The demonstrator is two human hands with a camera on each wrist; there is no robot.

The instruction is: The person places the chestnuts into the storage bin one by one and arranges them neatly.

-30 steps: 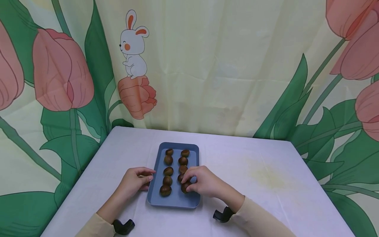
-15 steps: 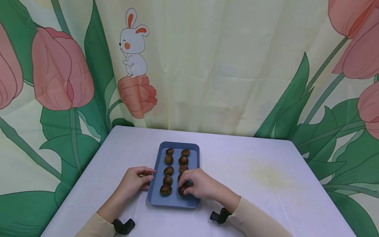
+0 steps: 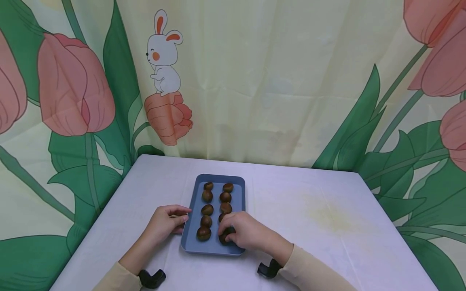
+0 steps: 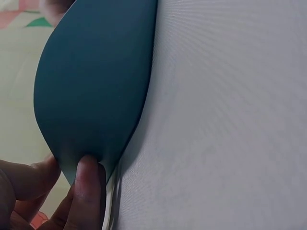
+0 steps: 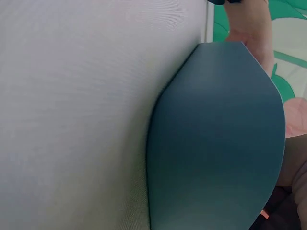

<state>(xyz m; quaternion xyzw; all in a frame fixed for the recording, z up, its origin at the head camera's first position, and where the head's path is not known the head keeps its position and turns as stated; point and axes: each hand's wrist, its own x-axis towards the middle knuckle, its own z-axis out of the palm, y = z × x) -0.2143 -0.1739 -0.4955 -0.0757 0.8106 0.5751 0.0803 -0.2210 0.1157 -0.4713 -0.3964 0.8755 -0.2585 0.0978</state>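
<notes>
A blue rectangular tray point(image 3: 214, 249) lies on the table with brown chestnuts in two columns, among them a left-column chestnut point(image 3: 203, 233). My left hand point(image 3: 165, 220) holds the tray's left edge; in the left wrist view its thumb point(image 4: 43, 175) is at the rim and a finger point(image 4: 87, 182) lies against the outer wall. At the tray's near right, my right hand point(image 3: 245, 231) pinches the nearest chestnut point(image 3: 222, 238) of the right column, partly covering it and the one behind. In the right wrist view the tray's outer wall point(image 5: 216, 129) hides most of that hand.
A white cloth covers the table point(image 3: 302, 218), with a faint yellowish patch at the right. Behind the table's far edge hangs a curtain point(image 3: 255, 81) printed with tulips and a rabbit. Black wrist devices point(image 3: 269, 268) sit at both cuffs.
My right hand has moved slightly left and toward the near edge, shifting the pinched chestnut the same way along the tray. The left hand and the tray stay in place.
</notes>
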